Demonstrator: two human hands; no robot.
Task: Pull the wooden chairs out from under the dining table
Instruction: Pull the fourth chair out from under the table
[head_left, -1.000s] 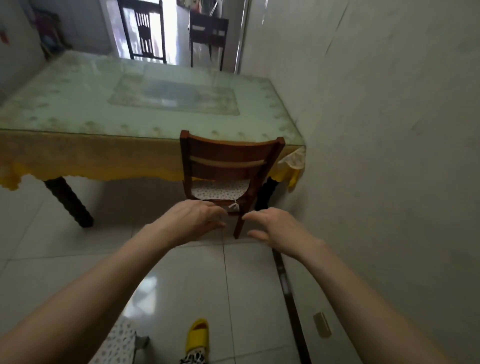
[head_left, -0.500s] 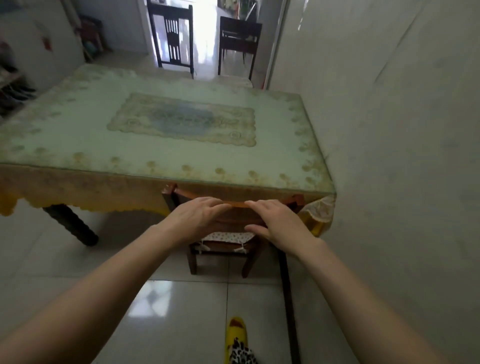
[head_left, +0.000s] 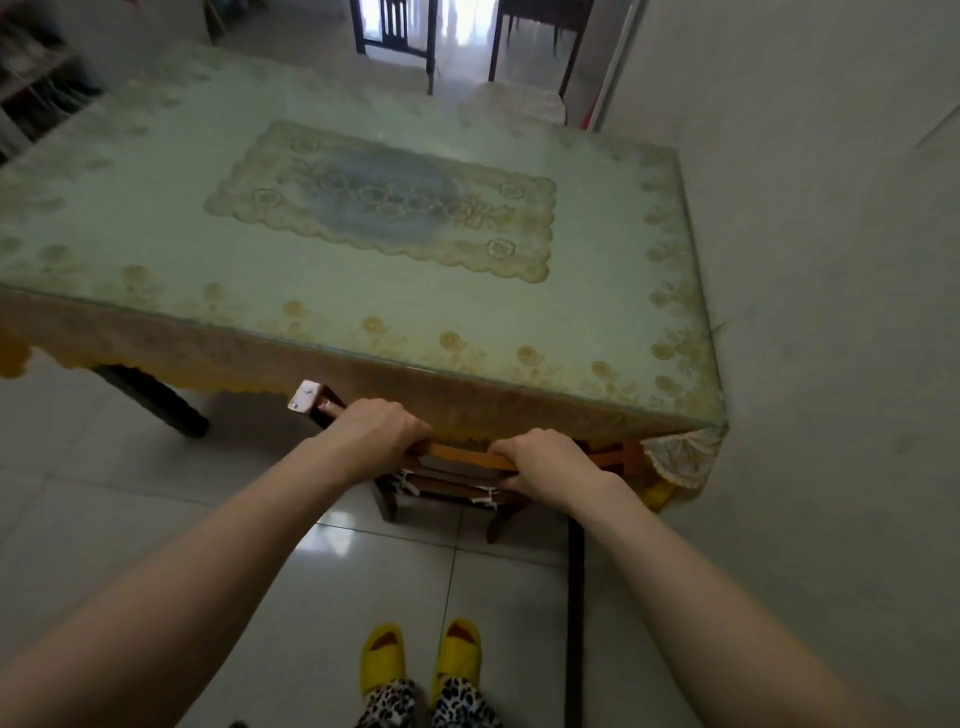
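Note:
A brown wooden chair (head_left: 462, 457) stands tucked under the near edge of the dining table (head_left: 363, 218), which has a glass top over a floral cloth. Only the chair's top rail, part of its back and two rear legs show. My left hand (head_left: 376, 431) grips the top rail near its left end. My right hand (head_left: 545, 462) grips the same rail further right. Both hands have their fingers curled over the rail. The seat is hidden beneath the table.
A white wall (head_left: 831, 312) runs close along the table's right side. Two dark chairs (head_left: 395, 31) stand by the bright doorway beyond the far end. A dark table leg (head_left: 156, 400) is at the left. My yellow slippers (head_left: 421, 654) stand on the tiled floor.
I stepped up to the table and the view tilted down. Both hands went from reaching in the air to resting on the rail, then curled around it.

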